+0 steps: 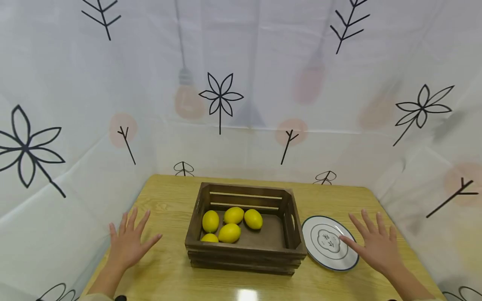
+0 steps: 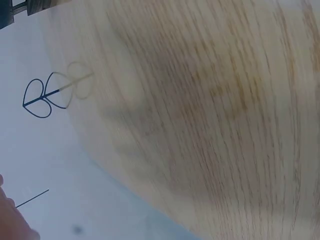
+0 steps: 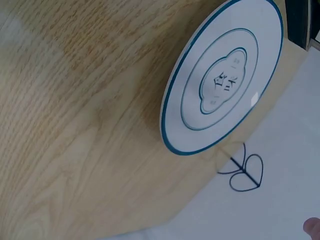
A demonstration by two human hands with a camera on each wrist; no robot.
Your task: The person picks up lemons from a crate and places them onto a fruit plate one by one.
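A white printed curtain [image 1: 241,83] is hanging around three sides of the wooden table [image 1: 165,200], running from nine o'clock over twelve to three. At the centre of the table a dark wooden crate [image 1: 244,251] is sitting, and it is holding five yellow lemons [image 1: 233,215], all bunched toward its nine o'clock half. Just beside the crate at three o'clock a white plate with a blue rim [image 1: 320,261] is lying flat.

I am holding my left hand [image 1: 128,240] at about eight o'clock from the crate, fingers spread straight, gripping nothing. My right hand [image 1: 374,244] is hovering at four o'clock, fingers also splayed, its thumb reaching over the plate's right edge; I cannot tell whether it is touching.

The head view is showing crate, lemons and both hands together. The left wrist view is giving only blurred tabletop, curtain and a sliver of finger. The right wrist view is showing the plate [image 3: 225,80] close up, with its blue central motif and rings, which are looking faint from above.
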